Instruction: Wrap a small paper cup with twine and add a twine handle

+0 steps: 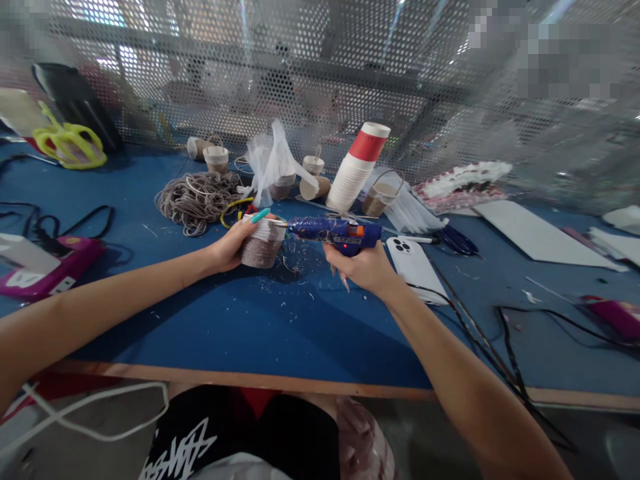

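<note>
My left hand (234,244) is closed round a small paper cup (261,248) whose lower part is wrapped in grey-brown cord; its top rim is white. A turquoise tip (261,215) shows at the cup's upper edge, by the fingers. In my right hand (364,264) is a blue glue gun (325,230) with an orange part and a small red light. Its nozzle points left and meets the cup's upper edge, or lies just in front of it. Behind my left hand lies a loose heap of grey cord (200,197).
A tall stack of paper cups (350,177) leans behind the glue gun. Near my right wrist lie a white phone (416,270) and black cables. Small wrapped cups and white mesh (273,160) stand behind. Purple power strips (60,267) and a yellow basket-like piece (70,145) are leftward.
</note>
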`<state>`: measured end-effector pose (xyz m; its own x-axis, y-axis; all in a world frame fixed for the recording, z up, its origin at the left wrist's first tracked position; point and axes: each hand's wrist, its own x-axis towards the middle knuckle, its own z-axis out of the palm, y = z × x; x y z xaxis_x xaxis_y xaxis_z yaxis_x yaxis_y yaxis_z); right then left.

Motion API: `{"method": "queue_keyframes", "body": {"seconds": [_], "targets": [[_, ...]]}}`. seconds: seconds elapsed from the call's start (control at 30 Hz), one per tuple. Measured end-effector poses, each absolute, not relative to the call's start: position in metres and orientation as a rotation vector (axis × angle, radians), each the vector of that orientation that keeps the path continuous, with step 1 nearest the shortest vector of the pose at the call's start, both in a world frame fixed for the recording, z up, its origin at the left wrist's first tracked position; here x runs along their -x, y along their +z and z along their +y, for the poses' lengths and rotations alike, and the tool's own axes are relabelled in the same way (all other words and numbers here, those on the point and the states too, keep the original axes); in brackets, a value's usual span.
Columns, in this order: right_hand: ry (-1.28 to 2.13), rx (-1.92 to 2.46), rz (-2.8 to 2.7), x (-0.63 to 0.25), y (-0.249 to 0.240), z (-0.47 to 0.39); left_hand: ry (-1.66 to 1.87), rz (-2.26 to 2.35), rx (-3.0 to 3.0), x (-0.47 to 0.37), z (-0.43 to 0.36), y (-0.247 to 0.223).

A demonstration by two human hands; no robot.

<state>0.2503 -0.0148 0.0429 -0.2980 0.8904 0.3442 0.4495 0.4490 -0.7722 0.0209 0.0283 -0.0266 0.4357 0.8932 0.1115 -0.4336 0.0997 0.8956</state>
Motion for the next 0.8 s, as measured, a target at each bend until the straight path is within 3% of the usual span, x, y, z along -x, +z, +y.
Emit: {"method": "queue_keyframes", "body": {"seconds": [0.47,0.8], "targets": [[0.584,1.086,-2.067,-0.256,0.035,-0.005,1.072,0.589,-1.041,-0.023,0.028,-0.022],[0.718,1.135,-1.934,-0.251,0.04,-0.011,1.035,0.551,-1.073,-0.023,0.027,-0.021]]}}
